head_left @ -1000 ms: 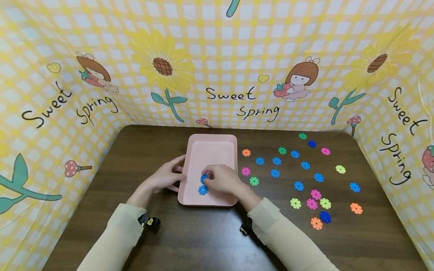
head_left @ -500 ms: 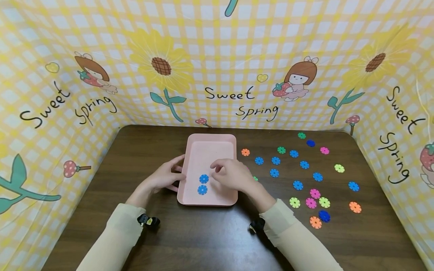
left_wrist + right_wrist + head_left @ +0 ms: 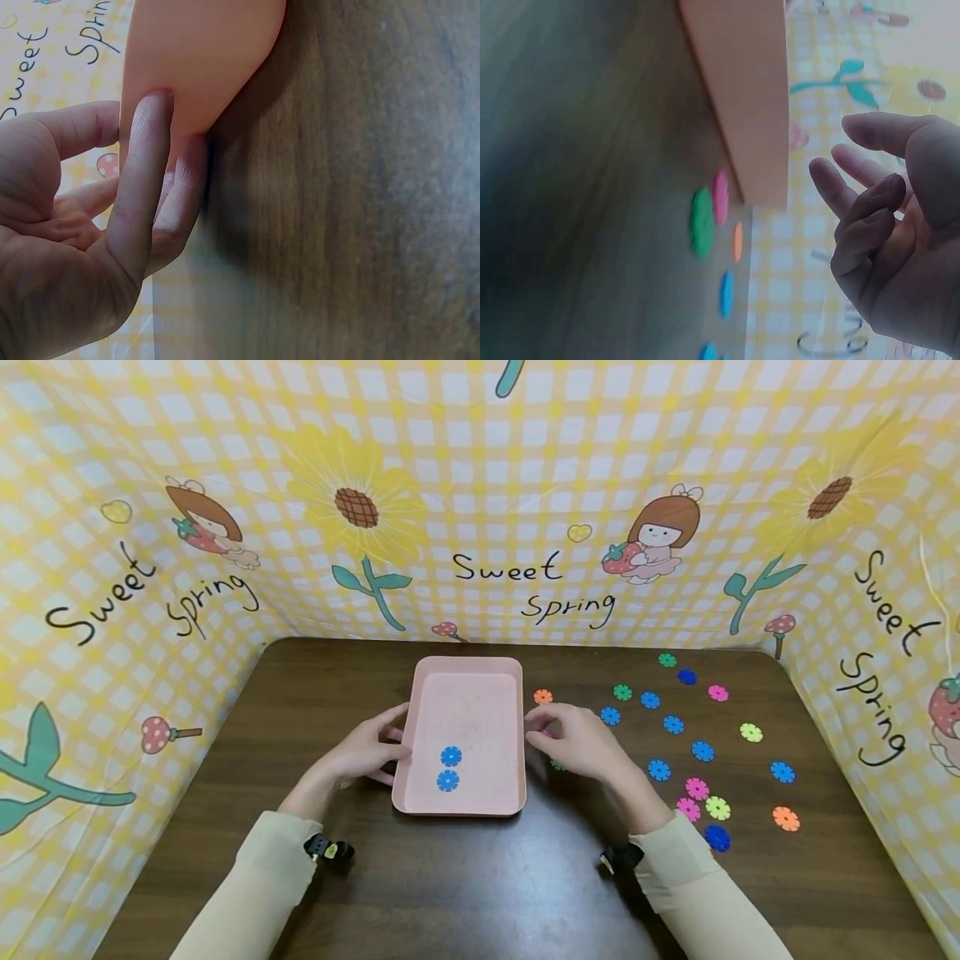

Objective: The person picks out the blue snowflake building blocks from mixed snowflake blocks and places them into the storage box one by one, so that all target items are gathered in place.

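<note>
A pink tray [image 3: 483, 702] lies on the table, with two blue snowflake discs [image 3: 450, 756] one behind the other on its floor. My left hand [image 3: 363, 749] rests at the tray's left side; in the left wrist view its fingertips [image 3: 154, 112] touch the outer wall. Just beyond the right wall, my right hand [image 3: 581, 739] hovers with thumb and fingers apart and nothing between them. Below it are a pink disc [image 3: 720, 199] and a green disc [image 3: 702, 223], clearer in the right wrist view. In the head view, the hand covers most of both.
Several discs lie scattered over the table's right half: an orange disc [image 3: 543, 696], blue discs [image 3: 650, 700], a lime disc [image 3: 751, 732], a dark blue disc [image 3: 717, 837] and others. A yellow checked cloth [image 3: 480, 485] rises behind and beside the table.
My right hand has let go of the upper blue disc inside the tray. It has moved right, over the tray's edge to the pink and green discs. My left hand stays put.
</note>
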Motion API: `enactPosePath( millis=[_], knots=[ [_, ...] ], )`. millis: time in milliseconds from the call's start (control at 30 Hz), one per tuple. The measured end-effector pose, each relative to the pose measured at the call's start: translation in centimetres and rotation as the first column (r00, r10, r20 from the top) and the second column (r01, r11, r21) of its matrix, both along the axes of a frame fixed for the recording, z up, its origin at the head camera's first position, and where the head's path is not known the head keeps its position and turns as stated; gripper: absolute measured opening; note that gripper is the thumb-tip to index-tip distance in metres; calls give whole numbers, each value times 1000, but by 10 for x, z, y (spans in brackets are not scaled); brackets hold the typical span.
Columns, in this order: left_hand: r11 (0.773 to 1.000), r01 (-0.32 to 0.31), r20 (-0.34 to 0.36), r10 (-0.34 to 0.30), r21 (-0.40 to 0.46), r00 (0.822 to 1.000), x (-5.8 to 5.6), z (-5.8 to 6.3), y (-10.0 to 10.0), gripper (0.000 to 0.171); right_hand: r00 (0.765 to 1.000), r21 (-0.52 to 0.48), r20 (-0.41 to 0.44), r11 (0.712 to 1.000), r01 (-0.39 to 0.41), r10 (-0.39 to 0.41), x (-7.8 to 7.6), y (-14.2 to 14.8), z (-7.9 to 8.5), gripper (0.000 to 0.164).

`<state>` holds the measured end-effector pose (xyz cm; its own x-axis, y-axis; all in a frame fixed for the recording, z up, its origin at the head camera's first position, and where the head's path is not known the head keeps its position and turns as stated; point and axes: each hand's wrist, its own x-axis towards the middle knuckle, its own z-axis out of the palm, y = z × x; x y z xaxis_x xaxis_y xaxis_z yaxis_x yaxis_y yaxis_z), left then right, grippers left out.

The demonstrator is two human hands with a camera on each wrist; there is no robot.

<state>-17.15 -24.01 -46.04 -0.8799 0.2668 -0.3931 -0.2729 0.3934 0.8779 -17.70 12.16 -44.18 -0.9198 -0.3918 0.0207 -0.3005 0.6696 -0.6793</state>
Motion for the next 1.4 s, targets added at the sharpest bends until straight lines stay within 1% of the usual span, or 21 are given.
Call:
enactPosePath(
  millis=[100,367,467,600,733,900,1167,1400],
  knots=[
    [1000,1,2,-1,-3,1000,0,0,0,83,1000,3,20,1000,20,-20,-1,17,-5,30],
    [1000,1,7,-1,-9,1000,0,-1,0,83,995,51,34,994,96,-98,-4,58,-16,35],
    [1000,5,6,-5,-11,1000,0,-1,0,83,991,76,52,990,118,-122,-5,72,-21,38],
    [1000,6,7,-6,-14,1000,-1,-2,-1,83,988,128,76,983,128,-138,-6,85,-25,45],
    [1000,3,6,-2,-18,1000,-1,-2,-1,83,987,194,91,974,114,-133,-7,92,-27,48],
    [1000,2,4,-2,-15,1000,-1,-1,-1,83,988,247,97,965,91,-118,-9,96,-28,46],
    [1000,3,5,-3,-14,1000,-1,-2,0,84,990,264,99,962,75,-104,-15,100,-32,33],
    [1000,5,7,-5,-11,1000,-1,-1,0,83,988,259,116,964,68,-101,-17,102,-34,30]
  ],
)
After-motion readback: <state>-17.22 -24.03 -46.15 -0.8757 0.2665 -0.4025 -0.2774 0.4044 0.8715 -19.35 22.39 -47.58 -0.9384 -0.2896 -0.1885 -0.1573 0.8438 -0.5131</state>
